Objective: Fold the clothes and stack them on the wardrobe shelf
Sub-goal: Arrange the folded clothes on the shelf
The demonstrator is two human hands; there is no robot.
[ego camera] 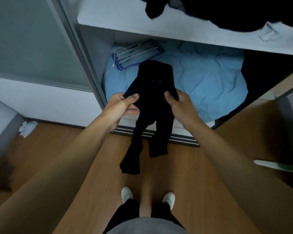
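Plainly, a black garment is held up in front of the open wardrobe, above the wooden floor. Its upper part is doubled over at the top, and two narrow ends hang down toward the floor. The left edge of the garment is pinched by the left hand, thumb on the near face and fingers curled behind the cloth. The right edge is gripped by the right hand in the same way, thumb in front. Both hands are kept level, with the cloth stretched between them.

Behind the garment, the lower compartment is filled by a rumpled blue bedding, on which a blue-framed rack of pale hangers is laid at the back left. Above it, the white shelf is seen to carry a heap of dark clothes and a pale blue piece draped over its front edge. A frosted sliding door is seen to the left. Crumpled white paper is left on the floor by the wall. White shoes are seen below. No brand, label or legible writing can be made out on anything.
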